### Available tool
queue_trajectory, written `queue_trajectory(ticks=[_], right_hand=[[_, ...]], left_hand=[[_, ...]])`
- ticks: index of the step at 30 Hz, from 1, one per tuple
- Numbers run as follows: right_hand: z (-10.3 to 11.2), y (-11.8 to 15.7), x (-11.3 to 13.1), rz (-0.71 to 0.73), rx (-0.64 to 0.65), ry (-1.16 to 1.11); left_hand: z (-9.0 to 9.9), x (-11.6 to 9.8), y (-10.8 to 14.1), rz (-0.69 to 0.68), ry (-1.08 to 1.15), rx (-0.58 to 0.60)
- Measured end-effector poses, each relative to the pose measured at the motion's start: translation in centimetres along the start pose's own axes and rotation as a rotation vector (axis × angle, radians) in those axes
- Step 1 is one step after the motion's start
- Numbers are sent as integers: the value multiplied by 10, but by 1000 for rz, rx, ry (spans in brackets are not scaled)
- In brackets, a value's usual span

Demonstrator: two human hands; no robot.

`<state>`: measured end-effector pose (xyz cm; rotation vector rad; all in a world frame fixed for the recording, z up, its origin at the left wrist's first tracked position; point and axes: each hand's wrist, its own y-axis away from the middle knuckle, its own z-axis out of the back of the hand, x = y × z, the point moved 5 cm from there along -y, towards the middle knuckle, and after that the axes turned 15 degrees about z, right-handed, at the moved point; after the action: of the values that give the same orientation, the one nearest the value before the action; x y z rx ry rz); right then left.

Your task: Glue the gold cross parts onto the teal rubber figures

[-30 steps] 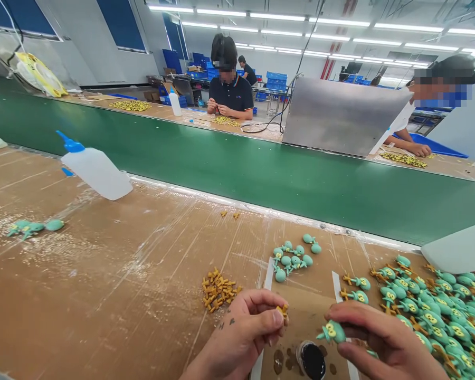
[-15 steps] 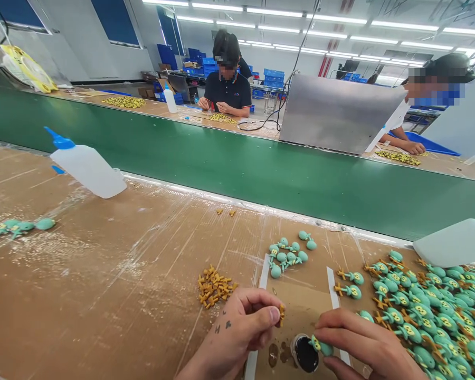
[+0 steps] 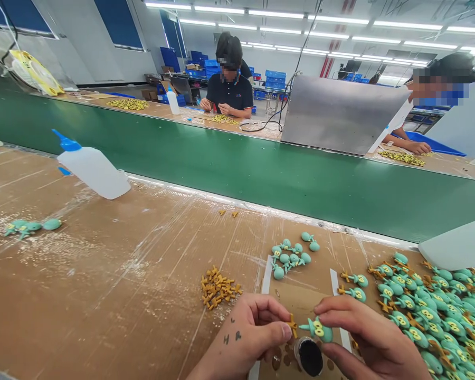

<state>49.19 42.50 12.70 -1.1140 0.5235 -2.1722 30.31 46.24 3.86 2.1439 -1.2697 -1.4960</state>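
Note:
My left hand [image 3: 249, 335] pinches a small orange-brown piece [image 3: 292, 326] between thumb and fingertips. Just to its right, my right hand [image 3: 364, 330] holds a green figure head [image 3: 320, 329] with yellow eyes, its thin pointed end turned left toward the brown piece. A narrow gap shows between the two parts. Below them stands a small round pot [image 3: 309, 356] with dark contents. A pile of orange-brown pieces [image 3: 218, 287] lies beyond my left hand. Several loose green heads [image 3: 292, 258] lie past the pot.
Many green figures with brown parts [image 3: 439, 306] cover the right side. White bottles [image 3: 97, 171] lie at left and right [image 3: 459, 245]. A green belt [image 3: 221, 169] runs across, with two people working beyond it. More green heads [image 3: 31, 227] lie far left.
The green head has risen from the pot and turned so its pointed end faces left. My left hand has moved slightly right with the brown piece, closer to the head.

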Motion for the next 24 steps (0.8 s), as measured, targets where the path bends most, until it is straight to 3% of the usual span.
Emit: queue_trajectory(ticks=[5,9,24], right_hand=[[-8,-7,3,55,61,25],[-6,-7,3,67,12,27],[5,-5,3,11,-42,-32]], left_hand=[[-4,1,1,45,-35,39],[-8,0,1,31,-13,92],[-6,-5,8,15,-61,11]])
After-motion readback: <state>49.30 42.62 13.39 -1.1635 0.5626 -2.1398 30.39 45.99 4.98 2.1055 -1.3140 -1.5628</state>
